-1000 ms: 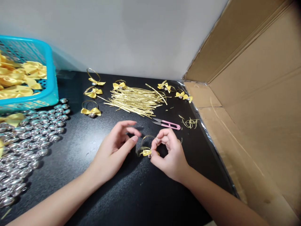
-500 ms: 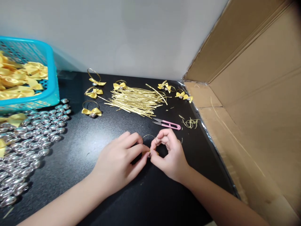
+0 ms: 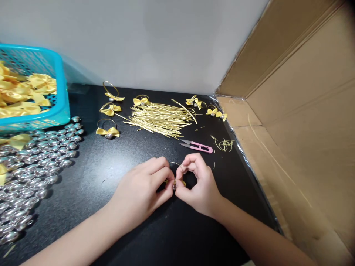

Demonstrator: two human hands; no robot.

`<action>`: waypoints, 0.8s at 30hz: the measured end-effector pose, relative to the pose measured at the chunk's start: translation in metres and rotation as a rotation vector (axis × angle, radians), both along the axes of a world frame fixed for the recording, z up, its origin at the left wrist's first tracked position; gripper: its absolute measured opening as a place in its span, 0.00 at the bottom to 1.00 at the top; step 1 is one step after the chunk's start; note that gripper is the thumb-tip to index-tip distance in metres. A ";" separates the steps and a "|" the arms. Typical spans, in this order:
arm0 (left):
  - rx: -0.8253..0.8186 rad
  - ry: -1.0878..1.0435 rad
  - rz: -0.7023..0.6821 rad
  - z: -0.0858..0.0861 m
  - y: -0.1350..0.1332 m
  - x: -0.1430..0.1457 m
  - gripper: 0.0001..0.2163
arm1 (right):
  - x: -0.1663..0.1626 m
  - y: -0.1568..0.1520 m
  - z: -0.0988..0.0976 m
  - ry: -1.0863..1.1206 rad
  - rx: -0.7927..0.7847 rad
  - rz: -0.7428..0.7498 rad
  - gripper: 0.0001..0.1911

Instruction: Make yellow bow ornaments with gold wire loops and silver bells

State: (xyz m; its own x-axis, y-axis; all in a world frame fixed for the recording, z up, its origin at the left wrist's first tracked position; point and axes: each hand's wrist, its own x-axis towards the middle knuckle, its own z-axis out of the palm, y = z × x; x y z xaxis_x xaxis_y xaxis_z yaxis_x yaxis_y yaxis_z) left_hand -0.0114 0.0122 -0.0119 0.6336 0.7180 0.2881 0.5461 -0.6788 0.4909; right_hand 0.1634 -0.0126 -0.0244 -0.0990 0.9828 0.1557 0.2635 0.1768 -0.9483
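Observation:
Over the black table (image 3: 111,207), my left hand (image 3: 141,192) and my right hand (image 3: 195,188) meet fingertip to fingertip. Both pinch a small yellow bow (image 3: 177,182) with a thin gold wire loop and a silver bead; most of it is hidden by the fingers. Pink thread snips (image 3: 197,147) lie just beyond my right hand. A bundle of gold wire ties (image 3: 161,118) lies farther back.
Several finished yellow bows with gold loops (image 3: 108,130) lie at the back. A heap of silver beads (image 3: 27,173) covers the left side, and a blue basket (image 3: 59,103) holds yellow bows. A large cardboard box (image 3: 299,122) stands open on the right. Wire scraps (image 3: 224,144) lie near the edge.
My left hand has closed in from the left and now pinches the bow together with my right hand. The right hand has barely moved.

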 end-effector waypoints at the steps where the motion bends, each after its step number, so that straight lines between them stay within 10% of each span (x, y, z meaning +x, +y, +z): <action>1: -0.016 -0.021 0.007 -0.002 -0.001 0.000 0.08 | 0.000 0.000 -0.001 0.012 0.002 -0.004 0.19; 15: -0.233 -0.180 0.114 0.010 0.010 -0.016 0.08 | 0.002 0.003 0.001 0.125 -0.034 -0.055 0.19; 24: -0.811 -0.926 0.250 0.019 0.024 -0.019 0.13 | 0.003 0.004 -0.001 0.176 -0.040 -0.021 0.18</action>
State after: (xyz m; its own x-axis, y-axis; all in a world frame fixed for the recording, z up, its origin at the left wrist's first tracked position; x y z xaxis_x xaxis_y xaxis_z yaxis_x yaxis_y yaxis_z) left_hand -0.0304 0.0365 0.0069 0.2509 0.9676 -0.0286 -0.1561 0.0697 0.9853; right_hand 0.1664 -0.0082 -0.0258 -0.0533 0.9902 0.1294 0.0958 0.1341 -0.9863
